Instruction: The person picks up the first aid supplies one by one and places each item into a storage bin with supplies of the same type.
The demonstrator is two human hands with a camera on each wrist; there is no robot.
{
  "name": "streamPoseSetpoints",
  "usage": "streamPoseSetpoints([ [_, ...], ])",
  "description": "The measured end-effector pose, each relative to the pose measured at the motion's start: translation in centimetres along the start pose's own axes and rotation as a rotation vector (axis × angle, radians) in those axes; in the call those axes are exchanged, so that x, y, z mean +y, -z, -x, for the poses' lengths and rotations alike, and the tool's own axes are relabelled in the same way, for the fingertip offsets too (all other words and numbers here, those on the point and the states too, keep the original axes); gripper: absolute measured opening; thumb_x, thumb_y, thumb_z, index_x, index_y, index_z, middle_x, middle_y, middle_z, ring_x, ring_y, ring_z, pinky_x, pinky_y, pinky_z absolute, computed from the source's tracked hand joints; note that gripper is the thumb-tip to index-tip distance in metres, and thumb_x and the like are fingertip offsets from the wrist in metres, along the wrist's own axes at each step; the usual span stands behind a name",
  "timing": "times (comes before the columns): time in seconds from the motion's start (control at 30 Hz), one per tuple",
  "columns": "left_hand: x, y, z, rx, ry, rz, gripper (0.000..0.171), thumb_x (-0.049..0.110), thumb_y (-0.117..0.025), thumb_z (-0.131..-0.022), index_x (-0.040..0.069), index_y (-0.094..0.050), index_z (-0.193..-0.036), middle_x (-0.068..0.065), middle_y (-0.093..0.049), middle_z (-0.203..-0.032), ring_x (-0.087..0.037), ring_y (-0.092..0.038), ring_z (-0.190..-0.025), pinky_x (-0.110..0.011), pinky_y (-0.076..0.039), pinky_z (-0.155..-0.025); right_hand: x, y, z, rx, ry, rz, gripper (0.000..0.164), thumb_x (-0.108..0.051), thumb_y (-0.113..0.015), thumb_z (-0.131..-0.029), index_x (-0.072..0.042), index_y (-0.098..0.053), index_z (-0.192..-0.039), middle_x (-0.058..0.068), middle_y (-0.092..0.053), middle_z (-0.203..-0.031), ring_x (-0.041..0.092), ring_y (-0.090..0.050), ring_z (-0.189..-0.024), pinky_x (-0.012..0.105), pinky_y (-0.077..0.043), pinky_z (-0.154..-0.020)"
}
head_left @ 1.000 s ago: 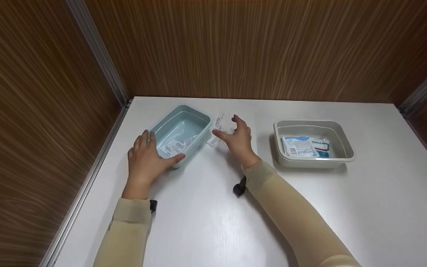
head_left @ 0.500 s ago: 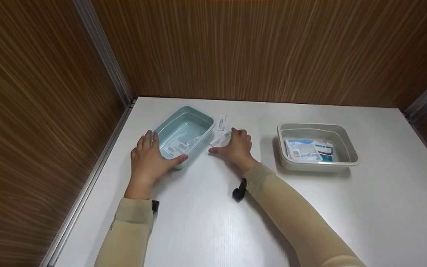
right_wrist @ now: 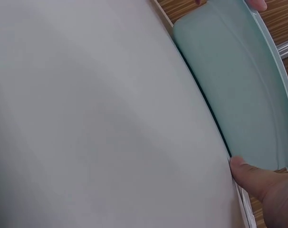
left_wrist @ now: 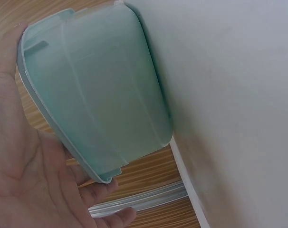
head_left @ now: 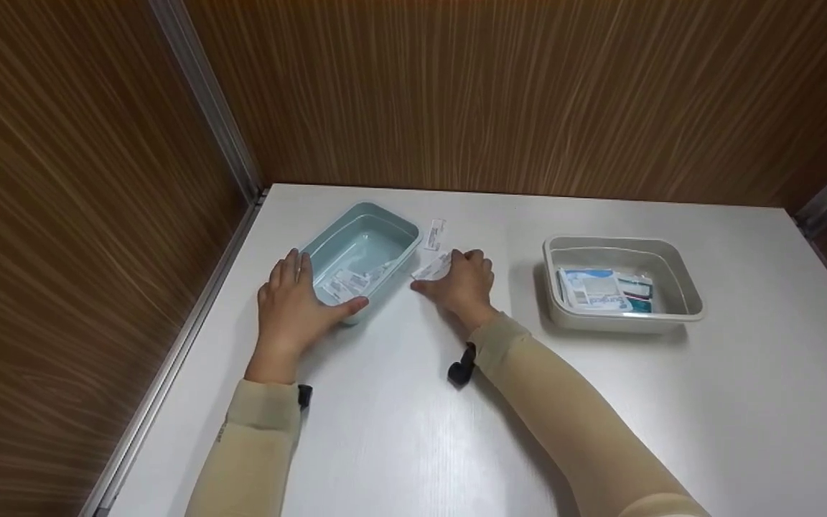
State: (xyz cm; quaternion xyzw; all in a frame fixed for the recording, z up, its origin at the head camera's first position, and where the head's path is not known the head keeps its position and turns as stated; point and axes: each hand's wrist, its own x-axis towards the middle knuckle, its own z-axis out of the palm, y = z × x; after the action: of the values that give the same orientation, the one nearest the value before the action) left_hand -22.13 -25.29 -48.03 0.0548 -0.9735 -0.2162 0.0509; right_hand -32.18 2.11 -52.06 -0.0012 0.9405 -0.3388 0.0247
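My left hand [head_left: 290,305] holds the near end of a light blue plastic bin [head_left: 385,291], thumb on one side and fingers on the other. The left wrist view shows the palm against the rim of the blue bin [left_wrist: 96,95]. Inside lie small clear-and-white printed packets [head_left: 345,282]. Right of the bin, my right hand [head_left: 462,283] pinches a narrow white printed packet [head_left: 431,267] on the table, thumb at its near end. Its thumb [right_wrist: 253,178] is low by the table in the right wrist view. Another narrow packet [head_left: 435,234] lies just beyond.
A beige bin [head_left: 622,323] stands on the right of the white table [head_left: 385,431], holding a blue-and-white packet [head_left: 593,289] and a green-and-white packet [head_left: 636,293]. Wood-grain panels [head_left: 492,100] enclose the table at the back and sides.
The right hand has come down from beside the packets, and its fingers have closed on the nearer one. The left hand stays on the blue bin. The view has shifted slightly.
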Motion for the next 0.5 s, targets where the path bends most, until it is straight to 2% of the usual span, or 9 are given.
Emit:
streamPoseSetpoints([
  [0.27, -0.02, 0.02, -0.01, 0.005, -0.005, -0.003, 0.146, 0.089, -0.078, -0.081, -0.005, -0.022, -0.178, -0.028, -0.019, -0.187, -0.048, -0.021, -0.174, -0.075, -0.025, -0.135, 0.34, -0.09, -0.12, 0.008, 0.020, -0.013, 0.100, -0.054, -0.098, -0.084, 0.000, -0.060, -0.159, 0.023, -0.053, -0.157, 0.042, -0.046, -0.146, 0.054, -0.036, -0.129],
  [0.5, -0.06, 0.01, -0.08, 0.001, -0.001, 0.007, 0.147, 0.089, -0.079, -0.080, -0.005, -0.021, -0.178, -0.027, -0.019, -0.187, -0.048, -0.019, -0.174, -0.076, -0.022, -0.136, 0.32, 0.12, -0.02, 0.006, 0.003, -0.038, 0.098, -0.051, -0.098, -0.086, 0.000, -0.059, -0.160, 0.022, -0.054, -0.158, 0.041, -0.047, -0.147, 0.054, -0.039, -0.130],
])
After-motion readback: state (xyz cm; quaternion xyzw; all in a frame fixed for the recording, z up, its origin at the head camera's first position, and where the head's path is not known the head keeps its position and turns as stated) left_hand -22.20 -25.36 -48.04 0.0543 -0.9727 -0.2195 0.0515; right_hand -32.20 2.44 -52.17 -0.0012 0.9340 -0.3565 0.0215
